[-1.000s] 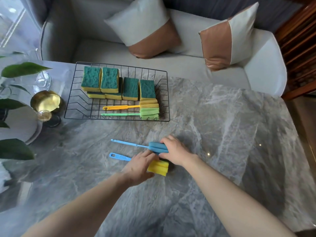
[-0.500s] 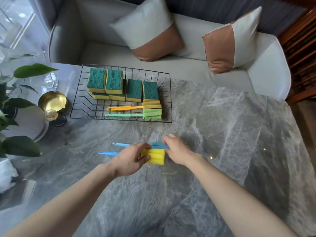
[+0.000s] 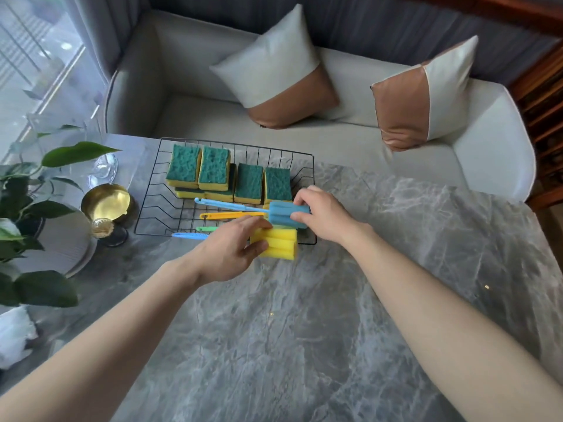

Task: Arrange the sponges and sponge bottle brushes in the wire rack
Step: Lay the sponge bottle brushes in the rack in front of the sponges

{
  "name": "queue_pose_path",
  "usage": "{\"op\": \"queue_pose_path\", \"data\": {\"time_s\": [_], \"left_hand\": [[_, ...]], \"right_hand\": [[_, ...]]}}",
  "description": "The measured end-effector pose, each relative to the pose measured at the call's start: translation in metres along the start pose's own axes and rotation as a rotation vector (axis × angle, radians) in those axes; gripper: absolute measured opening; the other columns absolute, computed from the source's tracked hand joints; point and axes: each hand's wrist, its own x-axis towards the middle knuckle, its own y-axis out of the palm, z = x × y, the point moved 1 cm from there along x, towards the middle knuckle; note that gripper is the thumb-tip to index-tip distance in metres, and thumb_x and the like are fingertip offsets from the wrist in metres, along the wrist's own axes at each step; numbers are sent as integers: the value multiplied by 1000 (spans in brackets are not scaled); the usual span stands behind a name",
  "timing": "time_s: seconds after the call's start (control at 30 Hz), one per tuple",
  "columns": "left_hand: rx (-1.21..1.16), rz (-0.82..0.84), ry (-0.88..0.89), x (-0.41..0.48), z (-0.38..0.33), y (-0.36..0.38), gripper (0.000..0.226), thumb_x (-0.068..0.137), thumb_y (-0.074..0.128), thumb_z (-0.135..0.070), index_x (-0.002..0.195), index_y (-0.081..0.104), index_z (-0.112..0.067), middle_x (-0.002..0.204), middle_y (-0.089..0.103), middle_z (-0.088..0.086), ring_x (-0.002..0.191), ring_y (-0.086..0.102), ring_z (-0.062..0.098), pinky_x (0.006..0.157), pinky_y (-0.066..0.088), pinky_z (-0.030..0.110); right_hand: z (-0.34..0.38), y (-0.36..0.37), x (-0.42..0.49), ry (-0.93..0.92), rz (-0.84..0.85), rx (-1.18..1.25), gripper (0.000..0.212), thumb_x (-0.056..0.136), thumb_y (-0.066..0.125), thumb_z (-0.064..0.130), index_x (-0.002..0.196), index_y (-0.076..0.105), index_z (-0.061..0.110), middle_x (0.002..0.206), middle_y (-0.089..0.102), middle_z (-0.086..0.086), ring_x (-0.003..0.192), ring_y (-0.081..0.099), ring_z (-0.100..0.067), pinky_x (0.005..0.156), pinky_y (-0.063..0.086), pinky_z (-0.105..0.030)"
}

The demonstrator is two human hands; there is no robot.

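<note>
A black wire rack (image 3: 152,208) stands on the marble table and holds several green-topped yellow sponges (image 3: 213,169) along its back. An orange-handled brush (image 3: 231,215) and a green-handled brush (image 3: 207,229) lie in its front part, largely hidden by my hands. My right hand (image 3: 323,216) grips the blue sponge head of a blue bottle brush (image 3: 285,216), held over the rack's right front. My left hand (image 3: 234,248) grips a yellow-headed brush (image 3: 278,246) with a blue handle, just at the rack's front edge.
A gold bowl (image 3: 106,205) on a stand, a glass (image 3: 103,169), a white plate (image 3: 67,248) and a leafy plant (image 3: 30,208) crowd the table's left side. A grey sofa with two cushions (image 3: 274,77) sits behind the table. Grey marble tabletop (image 3: 335,330) spreads in front.
Both hands have lifted the two brushes off the table and carried them away from me to the rack; the blue brush now hovers over the rack.
</note>
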Motion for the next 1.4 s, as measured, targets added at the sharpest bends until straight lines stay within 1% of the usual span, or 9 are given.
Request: {"op": "queue_pose_path", "data": {"time_s": [0.23,0.47,0.63,0.83,0.93,1.03,1.13,1.33,1.4], "left_hand": [[19,0,-110,34,15,3,36,96,58,-20,131,56,-13,128,58,6,114,56,31,96,46,53],[2,37,-206,61,26,24,37,94,61,-26,130,55,-17,124,54,5,103,58,31,95,46,53],[-39,42,-184,76,30,41,40,91,66,-24,130,57,-19,113,46,-2,98,56,28,92,48,53],[-113,15,-173,78,43,51,42,82,79,-24,121,64,-23,115,44,2,92,58,26,86,54,45],[-108,2,-175,74,50,52,42,81,81,-29,120,66,-25,115,42,3,96,55,24,89,53,43],[-3,-3,-138,71,53,48,46,80,80,-37,122,67,-27,119,44,7,107,49,27,93,48,44],[43,-16,-102,69,55,45,45,81,76,-49,120,68,-30,132,45,10,121,46,30,101,41,46],[-32,4,-202,76,60,50,81,88,67,-53,151,35,-11,149,49,10,136,47,26,111,40,45],[19,37,-203,77,64,55,84,90,64,-54,153,33,-9,152,46,10,138,45,28,113,38,43]], "right_hand": [[-18,11,49,23,133,-35,17,88,70,31,95,58,20,92,48,6,88,52,-19,78,44,-39],[-32,16,63,-12,165,-1,18,87,72,32,96,62,20,94,53,3,85,53,-18,75,45,-36],[-35,14,66,-24,164,81,18,82,77,28,91,64,19,89,53,7,76,51,-10,70,42,-30],[-36,13,63,-55,183,111,23,83,75,25,101,60,24,90,52,10,76,50,-7,70,43,-33],[-39,12,60,-101,210,65,28,83,71,41,106,60,28,94,49,12,80,50,-3,70,39,-32],[-42,10,56,-150,269,-25,54,70,70,67,113,57,36,103,50,9,91,51,-11,75,43,-34],[-45,8,53,-178,315,-57,70,59,73,75,116,52,41,106,44,13,96,49,-10,80,45,-34],[-46,9,55,-177,318,-82,71,58,76,72,116,50,41,108,41,13,96,50,-11,83,49,-42],[-47,12,53,-168,306,-87,68,59,79,68,115,51,40,106,39,12,93,50,-13,80,50,-43]]}}
